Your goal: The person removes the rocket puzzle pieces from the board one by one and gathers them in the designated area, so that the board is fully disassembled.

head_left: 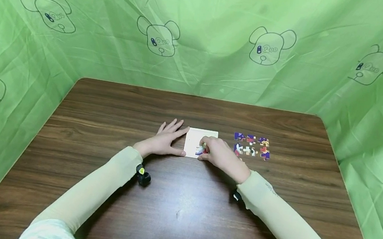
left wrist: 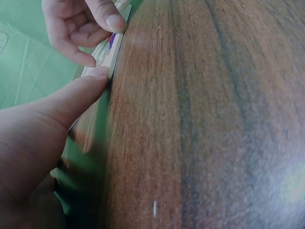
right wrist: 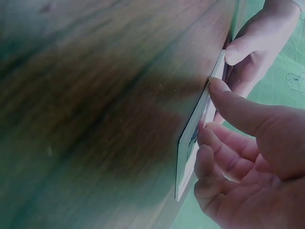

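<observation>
A white puzzle board [head_left: 193, 136] lies flat on the table, with a few joined colourful puzzle pieces [head_left: 199, 150] on its lower right part. My left hand [head_left: 163, 140] rests at its left side, fingers spread, index fingertip and thumb touching the edge. Over the board's right part bends my right hand [head_left: 221, 154]. Its thumb [right wrist: 233, 105] lies at the near edge in the right wrist view, and the curled fingers [right wrist: 224, 148] come down by the pieces. Whether they pinch a piece is hidden. Part of the board [left wrist: 107, 55] shows edge-on in the left wrist view.
Loose puzzle pieces [head_left: 250, 139] lie in short rows on the table, right of the board and close to my right hand. The brown wooden table [head_left: 180, 199] is bordered by a green cloth [head_left: 207, 36] at the back and sides.
</observation>
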A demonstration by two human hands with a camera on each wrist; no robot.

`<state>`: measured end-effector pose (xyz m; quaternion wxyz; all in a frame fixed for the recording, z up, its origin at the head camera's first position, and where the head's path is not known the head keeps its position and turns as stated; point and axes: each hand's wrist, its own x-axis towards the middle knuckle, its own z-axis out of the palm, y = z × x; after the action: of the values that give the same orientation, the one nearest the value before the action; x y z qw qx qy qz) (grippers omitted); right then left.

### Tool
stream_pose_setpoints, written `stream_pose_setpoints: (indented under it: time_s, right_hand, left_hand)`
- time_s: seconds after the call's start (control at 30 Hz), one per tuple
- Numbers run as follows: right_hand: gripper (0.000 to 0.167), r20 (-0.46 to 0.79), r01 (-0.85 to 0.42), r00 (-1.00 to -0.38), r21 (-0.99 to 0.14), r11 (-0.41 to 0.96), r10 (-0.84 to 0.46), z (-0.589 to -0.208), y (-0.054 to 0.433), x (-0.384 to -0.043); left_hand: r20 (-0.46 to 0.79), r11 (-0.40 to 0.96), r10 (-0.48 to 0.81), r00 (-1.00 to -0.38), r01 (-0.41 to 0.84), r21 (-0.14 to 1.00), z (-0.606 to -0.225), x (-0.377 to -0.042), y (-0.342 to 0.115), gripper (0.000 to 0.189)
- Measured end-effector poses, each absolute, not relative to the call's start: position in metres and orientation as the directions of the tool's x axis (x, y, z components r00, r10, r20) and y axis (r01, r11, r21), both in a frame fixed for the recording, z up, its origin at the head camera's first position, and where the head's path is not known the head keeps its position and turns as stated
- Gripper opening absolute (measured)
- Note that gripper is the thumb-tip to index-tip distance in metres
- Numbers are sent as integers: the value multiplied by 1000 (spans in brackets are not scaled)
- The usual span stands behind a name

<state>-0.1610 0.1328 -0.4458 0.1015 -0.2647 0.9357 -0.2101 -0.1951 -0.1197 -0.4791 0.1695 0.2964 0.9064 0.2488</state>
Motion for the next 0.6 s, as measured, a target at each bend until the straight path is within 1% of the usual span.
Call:
stream_pose_setpoints:
  time_s: [0.27,0.6]
  right_hand:
    - [38,-81,-422,-863,-429,798,-499,-446,130,-157]
    - [42,44,-481,-863,-373,793,-503,-453,132,-146]
  left_hand:
    - [-165,701,626,-763,456,549,-480,-196,-120,96]
    - [-168,703,625,-763,456,545,-479,-195,-120,97]
